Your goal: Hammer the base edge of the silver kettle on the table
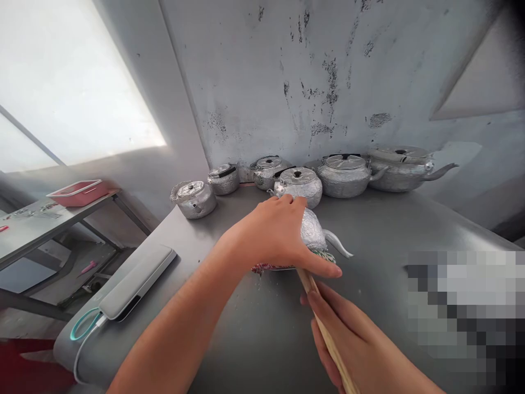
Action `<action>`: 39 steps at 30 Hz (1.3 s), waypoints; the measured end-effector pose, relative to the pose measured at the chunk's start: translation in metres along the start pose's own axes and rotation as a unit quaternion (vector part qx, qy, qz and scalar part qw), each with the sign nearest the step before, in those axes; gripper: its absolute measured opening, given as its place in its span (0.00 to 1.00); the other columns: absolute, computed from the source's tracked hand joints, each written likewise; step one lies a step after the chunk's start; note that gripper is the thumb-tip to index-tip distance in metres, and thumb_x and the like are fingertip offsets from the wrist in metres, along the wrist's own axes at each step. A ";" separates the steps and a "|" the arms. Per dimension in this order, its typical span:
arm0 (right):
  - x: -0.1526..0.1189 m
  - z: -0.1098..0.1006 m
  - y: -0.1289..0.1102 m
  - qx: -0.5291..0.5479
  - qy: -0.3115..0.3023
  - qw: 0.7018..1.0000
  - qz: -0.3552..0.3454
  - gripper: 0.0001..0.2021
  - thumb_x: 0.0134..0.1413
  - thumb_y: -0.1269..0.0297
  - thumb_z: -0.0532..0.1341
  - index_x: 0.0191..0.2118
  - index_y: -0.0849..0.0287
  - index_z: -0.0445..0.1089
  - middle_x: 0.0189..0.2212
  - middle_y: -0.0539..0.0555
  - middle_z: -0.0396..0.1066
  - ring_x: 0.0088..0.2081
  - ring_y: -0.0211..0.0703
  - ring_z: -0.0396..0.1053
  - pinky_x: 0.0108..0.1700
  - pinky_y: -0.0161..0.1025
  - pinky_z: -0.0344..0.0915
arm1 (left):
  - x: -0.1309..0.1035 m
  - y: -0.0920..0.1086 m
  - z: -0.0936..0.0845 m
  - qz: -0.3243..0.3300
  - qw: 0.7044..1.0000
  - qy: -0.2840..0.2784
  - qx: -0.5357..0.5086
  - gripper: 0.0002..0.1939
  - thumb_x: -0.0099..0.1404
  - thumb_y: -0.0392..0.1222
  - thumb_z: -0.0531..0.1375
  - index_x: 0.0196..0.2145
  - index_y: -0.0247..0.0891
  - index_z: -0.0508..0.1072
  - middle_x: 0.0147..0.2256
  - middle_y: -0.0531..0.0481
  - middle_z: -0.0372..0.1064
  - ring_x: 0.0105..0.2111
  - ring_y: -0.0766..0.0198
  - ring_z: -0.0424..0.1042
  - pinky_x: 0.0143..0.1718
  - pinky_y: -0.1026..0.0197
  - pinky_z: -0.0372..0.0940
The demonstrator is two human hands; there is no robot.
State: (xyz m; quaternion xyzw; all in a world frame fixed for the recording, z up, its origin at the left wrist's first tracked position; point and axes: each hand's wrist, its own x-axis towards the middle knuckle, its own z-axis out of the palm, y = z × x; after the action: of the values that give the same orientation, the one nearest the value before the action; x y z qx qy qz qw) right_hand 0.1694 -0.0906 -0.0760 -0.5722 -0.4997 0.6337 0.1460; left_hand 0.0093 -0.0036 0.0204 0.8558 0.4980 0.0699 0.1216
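Right hand [348, 327] grips stick [327, 336]; left hand [282, 230] — apparently — touches kettle [313, 229].

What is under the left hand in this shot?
A silver kettle, its side and curved spout showing, with red and green material at its base. The left hand hides its top and any lid.

Before us one kettle [314, 230] is at the middle of the table [254, 345], six more kettles [343, 178] stand behind it before the wall [254, 71], a power bank [137, 282] lies toward the left edge, and a basket [84, 196] rests on a bench [24, 241] farther left.
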 end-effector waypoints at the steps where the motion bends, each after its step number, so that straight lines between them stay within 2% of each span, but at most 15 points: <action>1: 0.000 0.000 -0.001 0.004 -0.003 1.000 0.013 0.25 0.73 0.45 0.38 0.34 0.54 0.61 0.16 0.42 0.59 0.13 0.31 0.55 0.17 0.28 0.59 | 0.000 0.000 0.000 0.001 1.000 0.001 0.000 0.52 0.47 0.78 0.62 0.61 0.44 0.65 0.57 0.43 0.68 0.55 0.42 0.66 0.47 0.49 0.69; 4: -0.002 -0.001 -0.002 -0.015 -0.001 0.998 0.055 0.24 0.73 0.46 0.39 0.34 0.54 0.62 0.15 0.42 0.58 0.14 0.32 0.55 0.16 0.29 0.59 | 0.000 0.000 0.000 0.002 1.000 -0.001 0.002 0.52 0.46 0.79 0.61 0.61 0.44 0.65 0.56 0.43 0.68 0.55 0.42 0.67 0.47 0.49 0.69; 8: -0.003 0.000 0.000 0.003 0.000 1.000 0.011 0.24 0.73 0.45 0.38 0.37 0.54 0.62 0.16 0.42 0.58 0.14 0.31 0.54 0.16 0.28 0.58 | -0.001 0.001 0.000 0.001 1.000 0.000 0.004 0.52 0.47 0.78 0.61 0.61 0.44 0.66 0.56 0.43 0.68 0.55 0.42 0.67 0.47 0.50 0.68; 11: -0.001 0.002 0.000 -0.013 -0.006 0.999 0.038 0.24 0.73 0.46 0.38 0.37 0.54 0.62 0.15 0.42 0.58 0.13 0.31 0.52 0.16 0.29 0.57 | -0.001 0.000 0.000 0.004 1.000 -0.001 0.006 0.52 0.47 0.79 0.61 0.61 0.43 0.65 0.55 0.43 0.69 0.54 0.42 0.67 0.46 0.51 0.68; 15: 0.002 0.000 0.002 0.004 -0.001 1.000 -0.019 0.24 0.73 0.44 0.38 0.36 0.54 0.61 0.15 0.42 0.58 0.14 0.32 0.55 0.17 0.29 0.59 | -0.001 0.000 0.001 0.005 1.000 0.003 0.007 0.53 0.47 0.79 0.61 0.61 0.43 0.65 0.57 0.43 0.67 0.54 0.43 0.66 0.47 0.50 0.67; 22: 0.002 -0.003 0.011 -0.018 0.000 0.998 -0.061 0.25 0.73 0.45 0.39 0.34 0.53 0.61 0.15 0.42 0.60 0.15 0.32 0.57 0.19 0.29 0.61 | 0.000 0.000 0.002 -0.005 1.000 0.000 0.010 0.52 0.47 0.79 0.62 0.62 0.45 0.64 0.59 0.43 0.66 0.56 0.42 0.66 0.49 0.50 0.67; 25: 0.003 -0.004 0.012 -0.024 -0.013 0.999 -0.030 0.24 0.73 0.44 0.41 0.34 0.54 0.62 0.15 0.42 0.60 0.14 0.31 0.55 0.16 0.28 0.59 | 0.000 0.000 0.002 -0.003 1.000 0.000 0.011 0.52 0.46 0.79 0.62 0.61 0.44 0.65 0.59 0.43 0.66 0.56 0.42 0.66 0.49 0.50 0.67; 30: 0.005 -0.005 0.011 0.000 -0.013 1.000 -0.020 0.27 0.70 0.38 0.41 0.33 0.54 0.62 0.16 0.42 0.61 0.15 0.31 0.58 0.17 0.29 0.62 | -0.001 0.000 0.003 0.000 1.000 0.004 0.011 0.52 0.47 0.79 0.62 0.61 0.44 0.65 0.58 0.43 0.67 0.55 0.43 0.66 0.48 0.50 0.67; 33: 0.003 -0.005 0.009 -0.014 -0.006 1.000 0.006 0.26 0.70 0.39 0.42 0.35 0.54 0.64 0.16 0.43 0.60 0.15 0.32 0.58 0.15 0.29 0.60 | -0.001 0.000 0.002 -0.003 1.000 0.000 0.012 0.53 0.47 0.79 0.61 0.62 0.44 0.64 0.59 0.43 0.66 0.55 0.43 0.66 0.49 0.50 0.67; 35: 0.002 -0.005 0.007 -0.004 0.014 1.000 -0.004 0.27 0.71 0.40 0.40 0.34 0.54 0.63 0.16 0.43 0.60 0.14 0.31 0.58 0.16 0.29 0.61 | 0.000 0.000 0.002 -0.002 1.000 0.001 0.014 0.53 0.47 0.79 0.61 0.63 0.44 0.63 0.59 0.43 0.66 0.55 0.43 0.66 0.49 0.50 0.66; 39: 0.003 -0.005 0.007 -0.028 0.006 1.000 -0.003 0.26 0.72 0.42 0.40 0.33 0.54 0.63 0.15 0.43 0.60 0.14 0.32 0.57 0.16 0.30 0.60 | 0.000 -0.001 0.002 0.004 1.000 0.004 0.012 0.53 0.47 0.80 0.61 0.62 0.44 0.64 0.58 0.43 0.67 0.55 0.43 0.66 0.49 0.50 0.66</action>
State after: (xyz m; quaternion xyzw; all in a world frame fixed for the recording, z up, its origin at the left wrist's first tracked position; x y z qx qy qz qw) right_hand 0.1754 -0.0891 -0.0823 -0.5781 -0.5179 0.6159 0.1350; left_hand 0.0091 -0.0032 0.0177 0.8586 0.4962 0.0677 0.1094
